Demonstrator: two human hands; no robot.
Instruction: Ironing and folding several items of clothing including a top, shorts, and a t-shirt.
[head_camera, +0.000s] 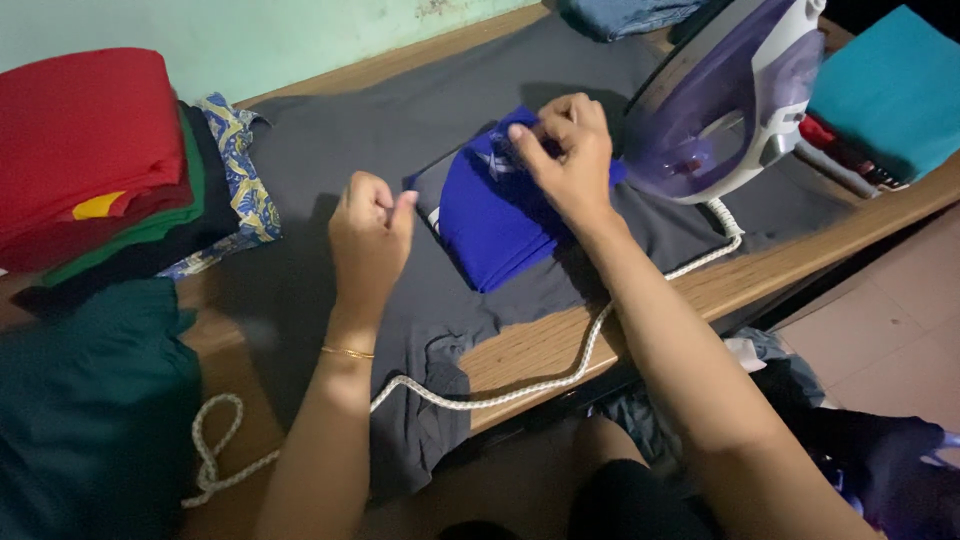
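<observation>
A folded blue cloth (495, 225) lies in the middle of the table (560, 340), on a dark grey cloth (320, 170) that covers most of the tabletop. The right hand (565, 150) rests at the far edge of the blue cloth, its grip pressed together and pinching a bit of the fabric between thumb and fingertips. The left hand (370, 240) hovers just left of the blue cloth, its fingers curled in and the thumb pressed against the forefinger; whether it pinches anything I cannot tell. A thin gold bangle (347, 352) sits on the left wrist.

To the right of the right hand, a purple and white iron (725, 105) stands on its heel, very close to the knuckles. Its white braided cord (500, 395) runs along the near edge of the table to the left and ends in a loop. At the far left is a pile of folded clothes (90, 160), red on top, with green, black and a blue-and-yellow patterned piece beneath. A dark green cloth (90, 400) lies near left, and a teal folded cloth (885, 85) far right.
</observation>
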